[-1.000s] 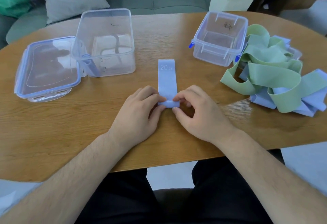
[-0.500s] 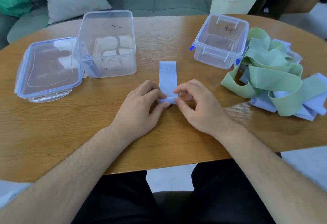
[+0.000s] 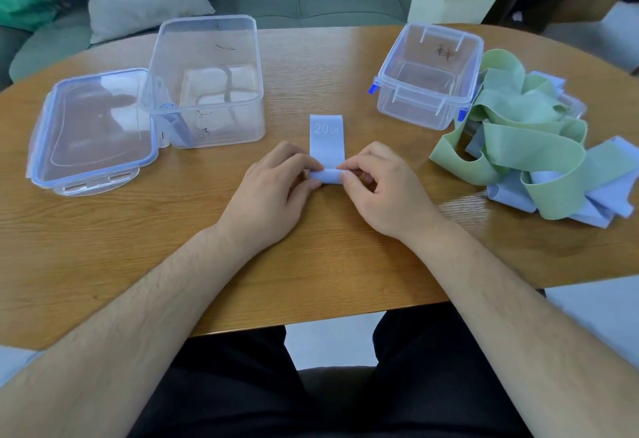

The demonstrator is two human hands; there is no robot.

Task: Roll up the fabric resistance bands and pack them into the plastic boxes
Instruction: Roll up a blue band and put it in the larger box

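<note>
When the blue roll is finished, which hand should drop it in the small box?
Probably the right hand. It already pinches the blue band and lies nearer the small box, which stands open on that side. The left hand would have to cross over.

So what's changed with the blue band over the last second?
Both hands, left hand and right hand, rolled the blue band further away from the person: the roll is thicker, the flat tail shorter. Both still pinch it. The boxes, lid and band pile stayed put.
</note>
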